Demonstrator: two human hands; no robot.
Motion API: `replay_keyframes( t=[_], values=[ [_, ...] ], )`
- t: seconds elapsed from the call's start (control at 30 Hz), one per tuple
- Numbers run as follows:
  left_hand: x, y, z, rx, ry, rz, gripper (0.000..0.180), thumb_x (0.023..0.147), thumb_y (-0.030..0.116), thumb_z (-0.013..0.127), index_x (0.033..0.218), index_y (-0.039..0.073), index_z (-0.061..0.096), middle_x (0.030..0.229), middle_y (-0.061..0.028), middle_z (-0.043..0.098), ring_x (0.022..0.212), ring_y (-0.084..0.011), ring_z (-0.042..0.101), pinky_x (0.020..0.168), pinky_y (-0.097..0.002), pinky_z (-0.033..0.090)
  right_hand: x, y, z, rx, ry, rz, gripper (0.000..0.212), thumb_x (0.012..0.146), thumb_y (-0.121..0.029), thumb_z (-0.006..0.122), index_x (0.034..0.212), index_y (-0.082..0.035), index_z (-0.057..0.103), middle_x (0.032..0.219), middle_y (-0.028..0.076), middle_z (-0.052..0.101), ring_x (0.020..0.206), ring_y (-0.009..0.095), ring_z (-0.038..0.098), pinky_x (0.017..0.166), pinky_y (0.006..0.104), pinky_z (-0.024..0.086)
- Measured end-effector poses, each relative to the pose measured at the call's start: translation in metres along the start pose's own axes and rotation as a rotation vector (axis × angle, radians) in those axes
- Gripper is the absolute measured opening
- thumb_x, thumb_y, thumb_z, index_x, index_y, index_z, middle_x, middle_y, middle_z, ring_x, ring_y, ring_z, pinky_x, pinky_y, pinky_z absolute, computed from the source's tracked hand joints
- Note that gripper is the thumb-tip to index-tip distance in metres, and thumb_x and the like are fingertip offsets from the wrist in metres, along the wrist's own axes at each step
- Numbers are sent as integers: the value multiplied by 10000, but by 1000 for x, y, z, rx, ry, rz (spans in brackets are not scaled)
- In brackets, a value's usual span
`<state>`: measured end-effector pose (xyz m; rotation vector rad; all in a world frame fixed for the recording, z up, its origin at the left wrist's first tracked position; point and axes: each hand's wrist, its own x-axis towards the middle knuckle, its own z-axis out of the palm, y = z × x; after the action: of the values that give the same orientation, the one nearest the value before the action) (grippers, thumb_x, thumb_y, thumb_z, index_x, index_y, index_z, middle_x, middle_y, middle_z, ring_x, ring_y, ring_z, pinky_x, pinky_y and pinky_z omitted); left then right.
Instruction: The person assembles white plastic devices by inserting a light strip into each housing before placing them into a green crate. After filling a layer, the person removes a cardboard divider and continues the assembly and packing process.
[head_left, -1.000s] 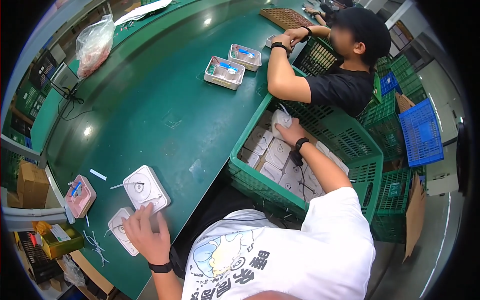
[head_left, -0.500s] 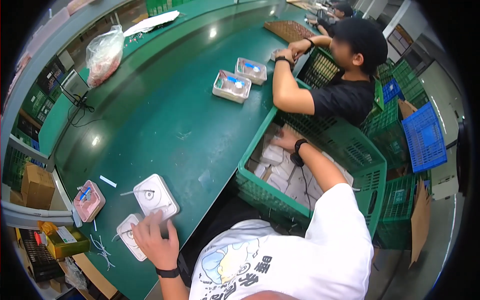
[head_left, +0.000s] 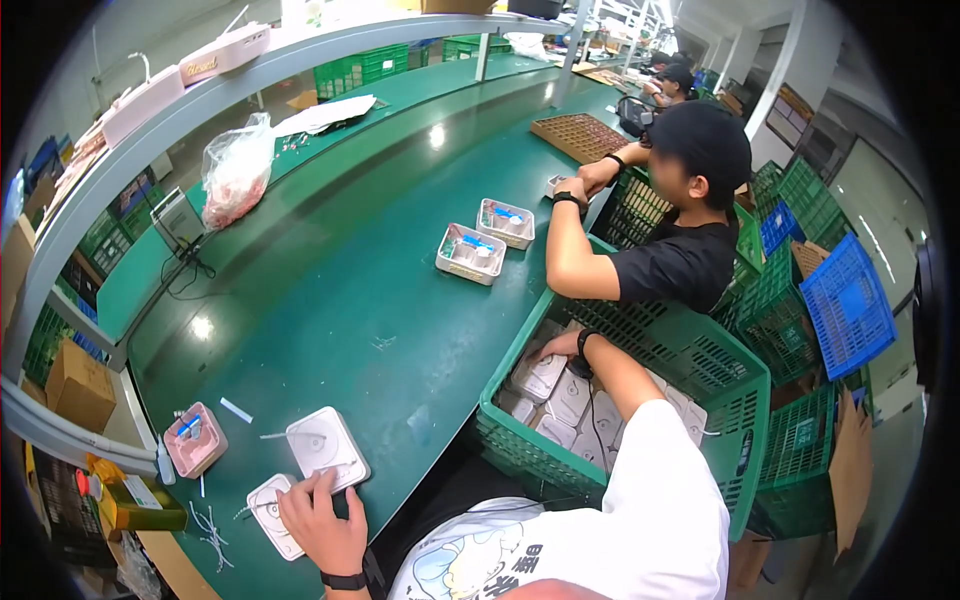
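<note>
Packages and screens we see
Clear plastic bag (head_left: 237,178) of pinkish parts on far worktop, small grey screen (head_left: 178,220) just left, brown cardboard box (head_left: 78,386) below shelf.

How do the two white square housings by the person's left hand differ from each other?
The larger white square housing lies farther up the green table and shows almost whole, the left hand touching only its near edge. The smaller white square housing lies nearer the table's edge, partly covered by that hand. Both are white, rounded-cornered, flat on the table, each with a round feature on top.
</note>
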<state>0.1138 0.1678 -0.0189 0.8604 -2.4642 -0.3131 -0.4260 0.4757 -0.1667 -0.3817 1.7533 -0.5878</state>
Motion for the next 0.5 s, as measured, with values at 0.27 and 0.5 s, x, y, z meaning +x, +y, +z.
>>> replay_keyframes(
  t=[0.27,0.5],
  values=[
    [1,-4,0,36,-6,48,433,874,192,844,1295,125,766,1266,-119,682,1275,-414,622,1289,-625,366,-32,-4,21,-268,188,-72,1050,809,-603,959,1525,89,624,1497,147,708,1303,222,690,1077,368,566],
    [6,-5,-6,50,-7,38,467,881,195,847,1330,123,745,1300,-138,672,1278,-430,609,1261,-617,377,-135,-34,55,-300,654,-440,1049,720,-373,1083,1505,24,511,1353,138,680,1283,258,647,1130,385,524]
  ],
)
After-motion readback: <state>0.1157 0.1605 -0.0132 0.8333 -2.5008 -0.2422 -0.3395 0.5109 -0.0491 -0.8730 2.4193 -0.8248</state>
